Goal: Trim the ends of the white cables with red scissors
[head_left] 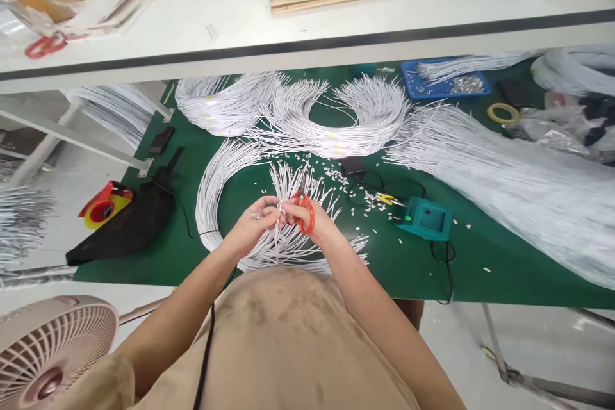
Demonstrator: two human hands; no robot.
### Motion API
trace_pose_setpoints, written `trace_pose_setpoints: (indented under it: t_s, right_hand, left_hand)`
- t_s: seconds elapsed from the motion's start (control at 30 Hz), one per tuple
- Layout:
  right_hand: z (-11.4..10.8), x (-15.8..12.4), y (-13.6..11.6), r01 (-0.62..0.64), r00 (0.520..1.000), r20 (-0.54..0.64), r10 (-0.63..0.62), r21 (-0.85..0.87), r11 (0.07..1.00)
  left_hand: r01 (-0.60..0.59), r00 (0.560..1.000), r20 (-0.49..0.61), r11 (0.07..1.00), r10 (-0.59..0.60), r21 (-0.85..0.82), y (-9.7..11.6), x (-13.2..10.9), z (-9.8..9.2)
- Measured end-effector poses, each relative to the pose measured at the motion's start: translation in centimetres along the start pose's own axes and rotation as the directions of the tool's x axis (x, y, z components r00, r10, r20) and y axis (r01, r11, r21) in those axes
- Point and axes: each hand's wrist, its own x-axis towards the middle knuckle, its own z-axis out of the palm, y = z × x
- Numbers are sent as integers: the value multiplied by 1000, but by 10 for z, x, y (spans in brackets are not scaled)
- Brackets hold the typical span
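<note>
My left hand (259,221) is closed, thumb and fingertips pinching a few white wires (277,237) in front of my body. Close against it, my right hand (312,223) has a pair of orange-handled scissors (307,214) hooked in its palm, dark blades pointing away from me. The right thumb and fingertips also meet at the pinched wires, though the exact contact is hidden. Beneath both hands spreads a loose bundle of white wires (283,176) with fanned ends. A curved wire bundle (209,192) loops round on the left.
More wire bundles (336,141) lie behind, and a long one (504,166) at right. A teal device (425,218) with a cord stands right of scattered white bits (336,174). A tape dispenser (106,204), blue tray (446,93) and raised white shelf (192,19) surround the green table (365,282).
</note>
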Motion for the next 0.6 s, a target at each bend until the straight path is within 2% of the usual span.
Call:
trace_pose_setpoints:
  t_s: [0.2,0.3,0.4,0.5,0.57,0.6]
  right_hand:
    - [0,-5,3,14,994,106,-27,120,993]
    - [1,-9,1,44,998,52,-48,62,997]
    - [3,-15,-3,96,991,-90,-103,-70,993]
    - [2,-24,-4,130,960,-208,-188,-266,955]
    - [-2,-29,-3,104,939,-237,-248,-493,864]
    - [-4,-32,-2,72,933,-234,-273,-622,780]
  left_hand:
    - [12,999,50,1000,-13,23,9,-3,5]
    - [16,997,78,999,-20,45,9,-5,9]
    - [56,997,54,996,-59,63,8,-8,12]
    - [75,997,-19,992,-73,105,8,-9,12]
    - [84,995,-67,986,-75,144,8,-10,11]
    - [94,993,-88,983,-80,159,7,-10,11]
